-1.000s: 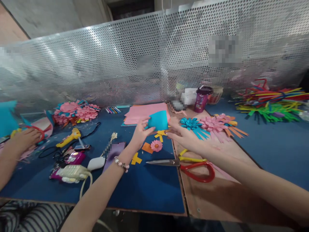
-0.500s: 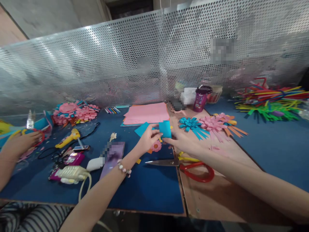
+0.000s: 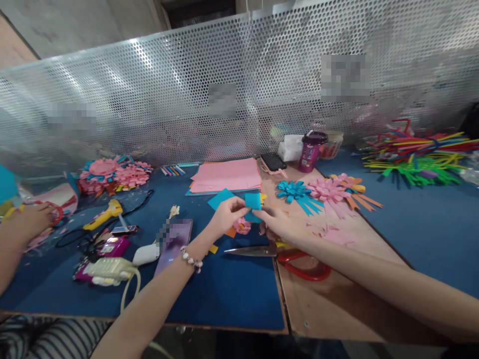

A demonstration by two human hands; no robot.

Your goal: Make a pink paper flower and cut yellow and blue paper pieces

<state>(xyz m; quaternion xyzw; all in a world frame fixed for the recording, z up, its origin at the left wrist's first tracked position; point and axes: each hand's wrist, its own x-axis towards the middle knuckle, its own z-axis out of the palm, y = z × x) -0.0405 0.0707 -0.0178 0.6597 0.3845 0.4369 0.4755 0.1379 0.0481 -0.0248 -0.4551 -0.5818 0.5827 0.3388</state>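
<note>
My left hand (image 3: 224,217) and my right hand (image 3: 279,224) both pinch a small folded piece of teal paper (image 3: 253,202) above the blue table. A second teal piece (image 3: 220,199) lies flat just behind my left hand. Below the paper sits a small pink paper flower (image 3: 242,227) with orange and yellow scraps (image 3: 213,248) around it. Red-handled scissors (image 3: 295,260) lie on the table under my right forearm. My left wrist wears a bead bracelet (image 3: 191,259).
A pink paper stack (image 3: 226,175), finished paper flowers (image 3: 322,192), a purple cup (image 3: 310,150) and colourful strips (image 3: 419,154) lie behind. A phone (image 3: 174,238), yellow glue gun (image 3: 103,215) and cables sit left. Another person's hand (image 3: 26,224) works at far left. A perforated metal screen (image 3: 224,85) backs the table.
The teal paper has come down from a larger sheet held up to a smaller folded piece. My right hand went from open beside it to pinching it.
</note>
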